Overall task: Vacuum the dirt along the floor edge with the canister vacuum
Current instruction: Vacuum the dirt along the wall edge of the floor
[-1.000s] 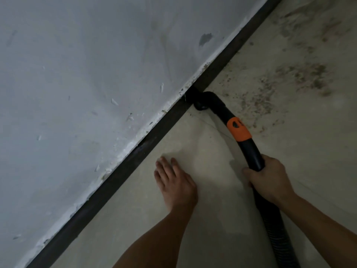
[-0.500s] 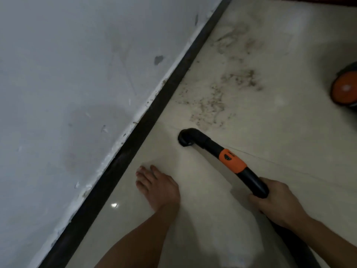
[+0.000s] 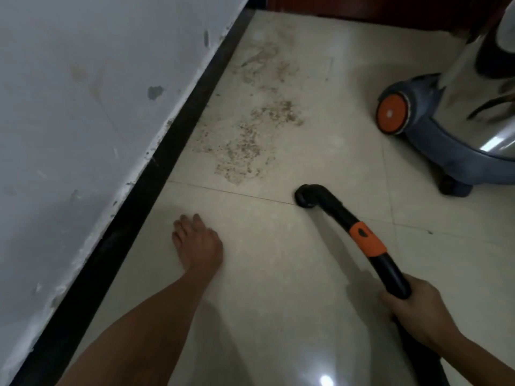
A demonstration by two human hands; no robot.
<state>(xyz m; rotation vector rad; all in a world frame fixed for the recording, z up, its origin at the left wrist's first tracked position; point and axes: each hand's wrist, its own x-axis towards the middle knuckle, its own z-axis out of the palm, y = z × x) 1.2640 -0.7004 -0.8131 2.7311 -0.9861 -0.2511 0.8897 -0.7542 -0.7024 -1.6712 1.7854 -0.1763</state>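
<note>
The right hand [image 3: 415,310] wraps its fingers round the vacuum hose [image 3: 390,271], arm extended; the nozzle [image 3: 306,196] meets the floor [image 3: 278,274] ahead. The left hand [image 3: 199,243] presses flat, fingers straight, with the dirt [image 3: 245,143] beyond it.

The wall [image 3: 83,135] runs along the left, with a skirting strip [image 3: 167,151] at its foot where it meets the floor [image 3: 278,288]. A patch of dirt [image 3: 250,135] lies on the floor just beside that strip, ahead of the person. The vacuum [image 3: 459,121] stands off to the right, well apart from the wall, with the dirt between the two. The right hand [image 3: 415,310] grips the hose [image 3: 391,274] low on the right. From there the hose reaches forward, and its nozzle [image 3: 306,196] sits on the floor at a tile joint, just short of the dirt. The left hand [image 3: 199,243] rests flat on the floor between the strip and the nozzle, nearer the strip.
</note>
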